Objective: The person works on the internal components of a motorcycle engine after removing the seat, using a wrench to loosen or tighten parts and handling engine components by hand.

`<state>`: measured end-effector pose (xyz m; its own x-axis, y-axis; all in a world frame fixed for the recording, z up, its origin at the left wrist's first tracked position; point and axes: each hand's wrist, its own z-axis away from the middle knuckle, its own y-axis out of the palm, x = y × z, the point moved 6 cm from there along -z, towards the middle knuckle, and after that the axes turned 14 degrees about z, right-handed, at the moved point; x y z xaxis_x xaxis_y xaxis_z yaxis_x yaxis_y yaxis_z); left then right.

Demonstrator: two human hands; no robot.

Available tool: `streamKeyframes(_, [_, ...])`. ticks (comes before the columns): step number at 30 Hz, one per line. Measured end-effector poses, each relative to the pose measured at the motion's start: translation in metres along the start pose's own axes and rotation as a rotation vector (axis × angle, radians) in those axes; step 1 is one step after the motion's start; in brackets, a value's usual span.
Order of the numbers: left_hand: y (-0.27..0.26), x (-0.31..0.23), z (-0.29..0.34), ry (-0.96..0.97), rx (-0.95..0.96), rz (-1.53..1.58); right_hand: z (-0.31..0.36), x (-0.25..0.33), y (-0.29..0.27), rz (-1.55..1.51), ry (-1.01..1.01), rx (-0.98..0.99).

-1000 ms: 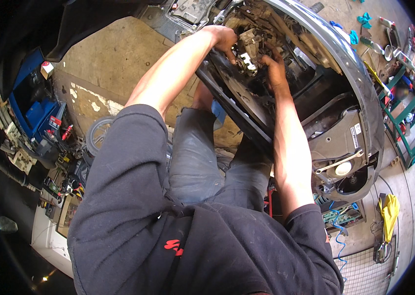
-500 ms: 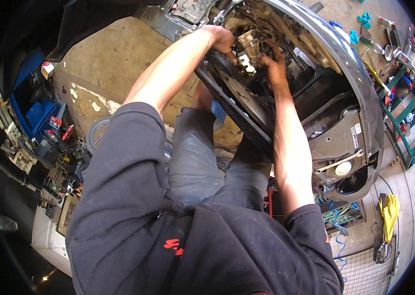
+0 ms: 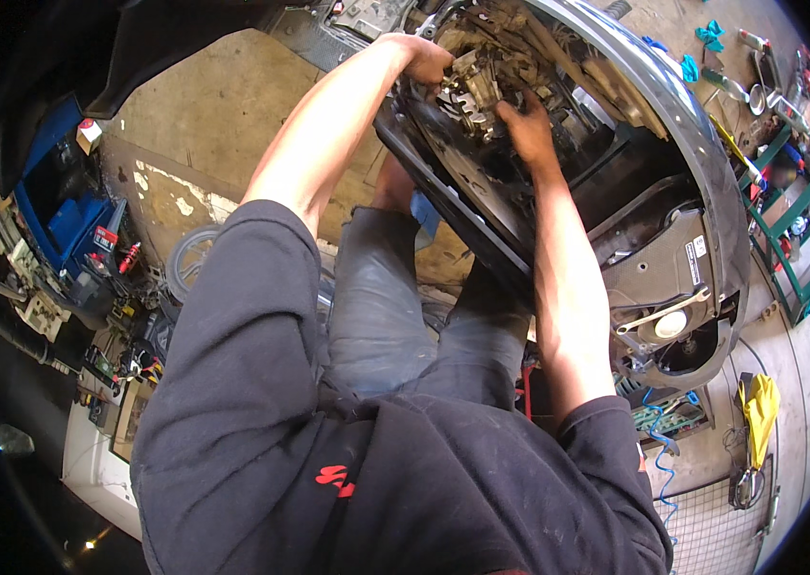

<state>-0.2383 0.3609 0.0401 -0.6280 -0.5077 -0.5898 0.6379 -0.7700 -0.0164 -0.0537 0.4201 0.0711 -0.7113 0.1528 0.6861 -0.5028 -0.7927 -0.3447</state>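
Both your hands are inside the opened scooter body (image 3: 673,192) in the upper centre of the frame: your left hand (image 3: 424,59) is clenched over the upper edge of the exposed engine assembly (image 3: 477,81), and your right hand (image 3: 525,129) lies just below it with fingers curled onto the greasy parts; what they pinch cannot be told. Judged step: working a component free at the engine. The next move likely calls for a steady left-hand brace while the right fingers work.

Both hands (left (image 3: 424,59), right (image 3: 523,129)) reach forward, arms outstretched, fingers curled.
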Motion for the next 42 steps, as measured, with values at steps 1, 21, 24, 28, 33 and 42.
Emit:
streamKeyframes(1, [-0.003, -0.012, 0.003, 0.011, -0.001, -0.017, -0.001, -0.003, -0.004, 0.071, -0.018, -0.036])
streamKeyframes(21, [-0.011, 0.0, 0.004, 0.146, -0.187, 0.035, 0.0, 0.021, 0.006, 0.39, -0.169, -0.267])
streamKeyframes(24, [-0.01, 0.005, 0.004, 0.101, -0.194, 0.057, 0.003, 0.03, 0.007, 0.388, -0.171, -0.269])
streamKeyframes(28, [-0.006, 0.014, -0.002, 0.147, -0.291, 0.077, 0.005, 0.044, 0.006, 0.446, -0.166, -0.266])
streamKeyframes(33, [-0.002, 0.023, -0.007, 0.028, -0.32, 0.068, 0.002, 0.054, 0.003, 0.479, -0.171, -0.204])
streamKeyframes(42, [0.012, 0.01, -0.001, 0.105, -0.366, -0.001, -0.002, 0.042, 0.007, 0.487, -0.035, -0.086])
